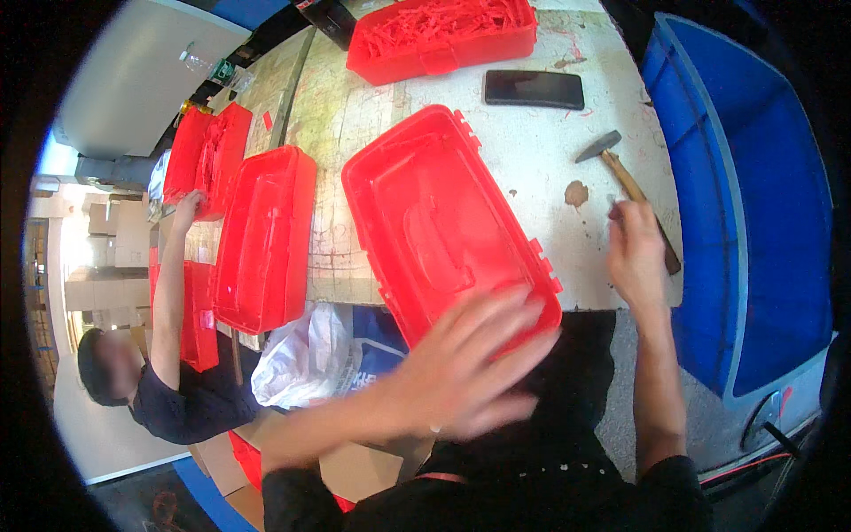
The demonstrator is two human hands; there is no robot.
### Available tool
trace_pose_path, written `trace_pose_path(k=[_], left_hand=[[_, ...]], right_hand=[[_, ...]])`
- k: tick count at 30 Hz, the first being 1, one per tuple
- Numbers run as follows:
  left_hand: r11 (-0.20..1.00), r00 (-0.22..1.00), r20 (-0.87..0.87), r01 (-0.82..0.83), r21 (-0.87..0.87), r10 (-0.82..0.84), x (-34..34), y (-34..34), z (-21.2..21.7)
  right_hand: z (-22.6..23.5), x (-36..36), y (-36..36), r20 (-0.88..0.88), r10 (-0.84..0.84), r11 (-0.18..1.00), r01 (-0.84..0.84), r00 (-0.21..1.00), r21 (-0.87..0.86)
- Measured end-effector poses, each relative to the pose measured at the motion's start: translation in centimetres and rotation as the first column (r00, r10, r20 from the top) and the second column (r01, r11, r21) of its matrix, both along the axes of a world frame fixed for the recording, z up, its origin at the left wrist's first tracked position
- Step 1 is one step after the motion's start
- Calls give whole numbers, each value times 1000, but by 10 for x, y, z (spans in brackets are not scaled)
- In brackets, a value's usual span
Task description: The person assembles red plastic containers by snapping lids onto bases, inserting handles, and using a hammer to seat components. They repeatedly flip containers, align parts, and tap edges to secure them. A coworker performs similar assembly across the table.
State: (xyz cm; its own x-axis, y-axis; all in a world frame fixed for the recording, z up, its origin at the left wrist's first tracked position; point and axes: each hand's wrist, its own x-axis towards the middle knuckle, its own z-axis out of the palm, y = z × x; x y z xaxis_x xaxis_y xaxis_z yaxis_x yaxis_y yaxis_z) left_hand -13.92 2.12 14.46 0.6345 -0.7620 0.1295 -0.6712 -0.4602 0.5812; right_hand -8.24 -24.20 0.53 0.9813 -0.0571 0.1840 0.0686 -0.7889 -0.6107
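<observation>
A shallow red plastic tray-shaped lid [443, 213] with hinge knuckles along its sides lies tilted on the worktable, its hollow side up. My left hand [474, 363], blurred by motion, has its fingers spread over the lid's near end; whether it touches the lid cannot be told. My right hand [638, 253] is beside a hammer [628, 177] with a wooden handle and overlaps the handle. Its fingers are curled together near the tips, and what they hold, if anything, is too small to make out.
A red bin of small red parts [434, 40] and a black phone [534, 89] lie at the back. To the left stands another red box [266, 239], and a co-worker's hand [188, 208] reaches into a further one. A big blue crate [722, 204] flanks the table's right edge.
</observation>
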Motion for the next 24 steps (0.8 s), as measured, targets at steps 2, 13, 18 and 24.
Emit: trace_pose_path(k=[2,13,18,24], left_hand=[[989,948,285,129,69,-143,54,-27,-45],[749,761,269,-641,171,590,156,-68,-108],[740,770,108,-635,222,629,144,-27,-89],[978,985,15,-173,113,173,134,-21,-74]], right_hand=[[10,-33,-12,-64,-73,933,91,995,349],[13,-154,8,-595,230,701,293,770,650],[10,-125,5,-340,290,594,110,895,797],[2,-93,7,-335,296,618,88,894,781]])
